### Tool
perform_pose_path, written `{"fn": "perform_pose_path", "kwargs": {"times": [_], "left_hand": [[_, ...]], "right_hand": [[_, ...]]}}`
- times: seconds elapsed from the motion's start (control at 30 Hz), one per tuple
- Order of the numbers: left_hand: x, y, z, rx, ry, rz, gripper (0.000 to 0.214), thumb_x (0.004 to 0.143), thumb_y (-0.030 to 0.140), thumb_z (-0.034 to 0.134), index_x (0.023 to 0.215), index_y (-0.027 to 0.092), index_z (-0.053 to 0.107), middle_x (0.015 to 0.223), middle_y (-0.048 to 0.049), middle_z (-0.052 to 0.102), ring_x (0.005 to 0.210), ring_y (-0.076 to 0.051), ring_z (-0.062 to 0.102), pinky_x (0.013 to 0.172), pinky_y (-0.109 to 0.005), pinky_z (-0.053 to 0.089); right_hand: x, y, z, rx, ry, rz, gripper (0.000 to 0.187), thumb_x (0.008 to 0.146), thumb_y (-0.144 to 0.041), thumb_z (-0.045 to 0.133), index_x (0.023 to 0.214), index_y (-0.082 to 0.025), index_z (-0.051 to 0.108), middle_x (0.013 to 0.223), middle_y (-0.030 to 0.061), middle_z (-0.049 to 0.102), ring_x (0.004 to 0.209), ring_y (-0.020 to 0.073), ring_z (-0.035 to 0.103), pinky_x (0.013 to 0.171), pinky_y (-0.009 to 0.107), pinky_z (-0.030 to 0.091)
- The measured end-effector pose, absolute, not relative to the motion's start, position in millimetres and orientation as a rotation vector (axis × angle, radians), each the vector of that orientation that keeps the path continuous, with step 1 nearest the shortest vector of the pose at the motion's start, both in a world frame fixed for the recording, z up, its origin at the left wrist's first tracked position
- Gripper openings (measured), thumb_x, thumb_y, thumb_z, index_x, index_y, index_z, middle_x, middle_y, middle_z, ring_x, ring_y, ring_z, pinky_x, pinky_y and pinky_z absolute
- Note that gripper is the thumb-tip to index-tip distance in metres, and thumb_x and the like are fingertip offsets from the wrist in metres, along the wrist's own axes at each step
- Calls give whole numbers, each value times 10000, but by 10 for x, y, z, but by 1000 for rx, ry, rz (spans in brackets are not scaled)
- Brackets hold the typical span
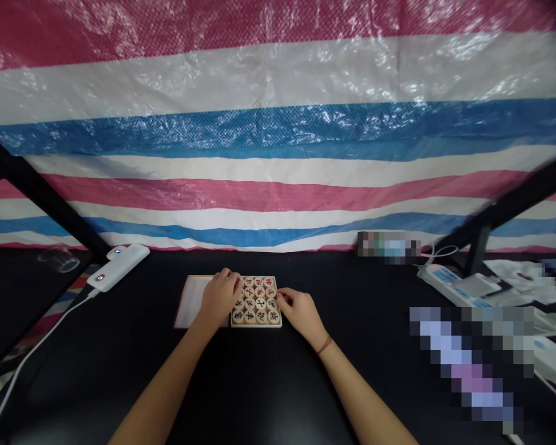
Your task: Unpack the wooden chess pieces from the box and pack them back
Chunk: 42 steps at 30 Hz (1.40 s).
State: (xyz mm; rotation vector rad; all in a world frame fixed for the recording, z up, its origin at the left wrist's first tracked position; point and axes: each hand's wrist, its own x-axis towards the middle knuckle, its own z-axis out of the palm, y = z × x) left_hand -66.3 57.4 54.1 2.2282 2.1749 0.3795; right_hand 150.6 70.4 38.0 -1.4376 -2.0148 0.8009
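Observation:
A shallow box (256, 326) lies on the black table, filled with rows of round Chinese chess pieces (260, 303), red characters at the far side and black at the near side. Its lid (195, 303) lies folded out flat to the left, pale inside. My left hand (221, 296) rests across the lid and the box's left edge; its bent fingers cover the upper left pieces, and what they grip is hidden. At the box's right wall, my right hand (302, 312) has curled fingers, with thumb and forefinger closed on the edge.
A white power bank (118, 268) with a cable lies at the left, near a clear plastic cup (65, 259). At the right are a power strip (449, 284), cables and blurred items. Black frame bars (50, 198) slant up both sides before a striped sheet (278, 154).

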Motion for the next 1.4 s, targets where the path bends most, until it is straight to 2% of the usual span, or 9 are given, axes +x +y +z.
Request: {"fn": "perform_pose_path", "kwargs": {"times": [0.3,0.4,0.53,0.6,0.73,0.83,1.0,1.13,1.4], "left_hand": [[-675,478,483,2324,2040,635,96,881,225,517,861,199,607,854,-30,673,844,-212,602,778,-343,420],[-627,455,530,2298,1971,854,100,881,216,514,825,204,596,808,-16,681,822,-197,618,799,-352,417],[-445,374,595,2163,1658,1210,105,861,283,549,810,207,599,745,-6,658,715,-149,614,708,-276,472],[-340,321,601,2060,1532,1277,85,843,278,562,810,211,601,750,-1,660,699,-135,617,672,-247,492],[-224,263,568,1841,1524,1341,85,807,285,595,768,209,594,718,15,656,668,-123,623,663,-235,513],[-219,273,547,1756,1513,1337,111,802,307,603,753,209,587,698,24,654,667,-124,631,660,-232,520],[-363,343,554,1842,1651,1220,194,874,352,523,988,229,621,870,-11,708,784,-153,657,734,-265,517],[-611,439,535,2115,1955,1026,271,913,307,429,892,216,684,852,-47,700,804,-196,640,772,-319,480],[-706,487,478,2272,2234,639,265,884,275,460,849,205,714,853,-70,674,794,-217,599,762,-333,439]], "right_hand": [[1545,705,349,-1419,-1992,813,259,841,-267,479,814,-198,727,646,17,674,557,145,596,567,233,393],[1547,689,372,-1328,-1901,707,257,856,-270,471,873,-176,709,663,27,650,566,147,581,582,247,433],[1485,602,454,-1052,-1887,434,280,851,-280,540,1101,-184,622,923,79,661,790,185,616,720,306,502],[1438,551,487,-875,-1979,385,281,856,-253,560,1131,-214,602,1036,87,658,937,203,617,824,344,503],[1386,482,519,-694,-2036,327,273,879,-205,559,1150,-224,593,1051,81,674,979,197,630,856,351,509],[1401,489,530,-669,-2046,292,305,877,-210,568,1181,-218,581,1065,81,679,980,193,639,851,338,518],[1548,705,422,-1011,-1932,264,232,892,-248,527,1106,-212,611,1028,79,687,956,208,631,862,369,505],[1699,926,205,-1275,-1871,223,211,891,-251,488,1036,-189,629,1015,100,683,977,246,598,863,410,484],[1676,981,55,-1417,-2020,222,206,904,-252,466,1013,-194,631,1009,90,683,1007,248,564,850,388,424]]}}
